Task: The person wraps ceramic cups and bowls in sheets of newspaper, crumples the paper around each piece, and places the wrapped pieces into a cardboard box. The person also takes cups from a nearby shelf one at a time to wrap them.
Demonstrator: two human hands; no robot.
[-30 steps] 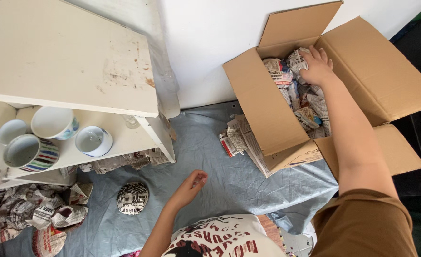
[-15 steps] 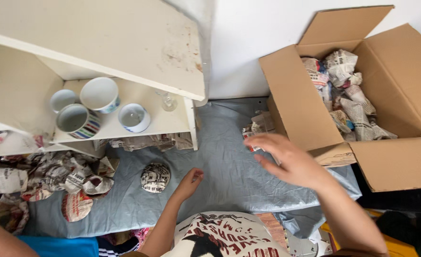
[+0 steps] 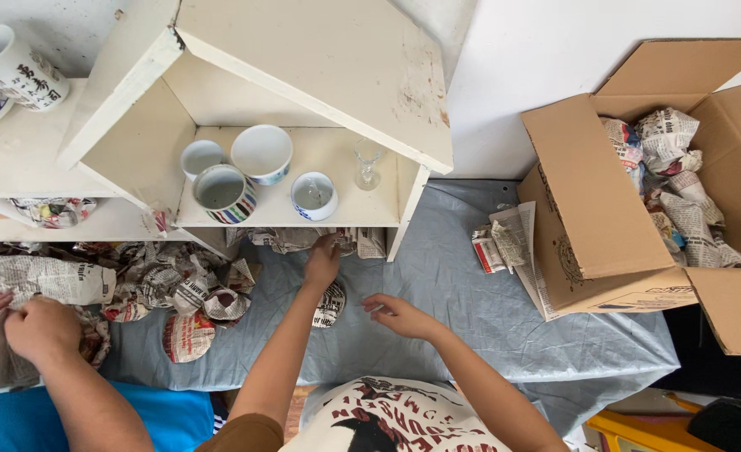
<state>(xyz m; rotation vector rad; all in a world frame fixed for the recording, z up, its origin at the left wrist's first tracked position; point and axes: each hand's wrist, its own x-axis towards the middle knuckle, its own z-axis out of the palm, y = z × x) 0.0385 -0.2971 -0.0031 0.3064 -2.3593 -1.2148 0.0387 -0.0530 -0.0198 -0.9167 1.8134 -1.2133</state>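
Two hands near a newspaper-wrapped bundle [image 3: 330, 303], left hand [image 3: 322, 261] resting on it, right hand [image 3: 396, 314] just beside, fingers loosely spread

Brown cardboard box [image 3: 592, 209] at right, flaps open; newspaper-wrapped bundles [image 3: 668, 138] inside; logo on side.

the left hand [image 3: 322, 264] hides most of the newspaper-wrapped bundle [image 3: 331, 305] beneath it.

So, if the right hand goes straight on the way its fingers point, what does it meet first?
Probably the newspaper-wrapped bundle beside the left hand: the right hand points left toward it, across the grey cloth.
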